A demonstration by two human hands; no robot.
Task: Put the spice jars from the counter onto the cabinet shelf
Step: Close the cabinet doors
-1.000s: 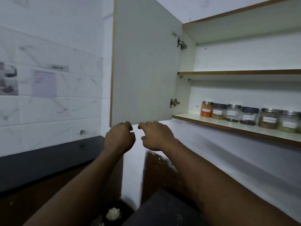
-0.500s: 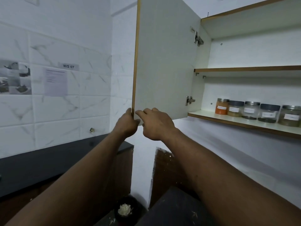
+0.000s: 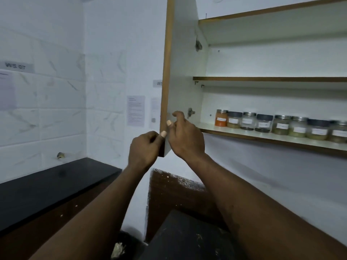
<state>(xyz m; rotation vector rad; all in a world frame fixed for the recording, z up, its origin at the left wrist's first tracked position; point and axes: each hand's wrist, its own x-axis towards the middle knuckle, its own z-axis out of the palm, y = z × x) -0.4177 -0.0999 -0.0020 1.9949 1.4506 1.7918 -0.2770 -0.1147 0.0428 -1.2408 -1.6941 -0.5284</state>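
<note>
Several labelled spice jars [image 3: 279,124] stand in a row on the lower cabinet shelf [image 3: 262,136], an orange one [image 3: 221,118] at the left end. The cabinet door [image 3: 185,72] stands partly swung, its wooden edge facing me. My left hand [image 3: 144,149] grips the door's lower corner from the outer side, thumb on the edge. My right hand [image 3: 185,136] holds the same corner from the inner side, fingers curled on the panel. Neither hand holds a jar.
A bare upper shelf [image 3: 270,79] sits above the jars. A black counter [image 3: 52,186] runs along the tiled wall at left, with papers [image 3: 135,110] taped to the wall. A dark surface [image 3: 187,239] lies below my arms.
The door has swung toward the cabinet, showing more of its edge. Both hands went from reaching for its lower corner to gripping it, and have followed it rightward.
</note>
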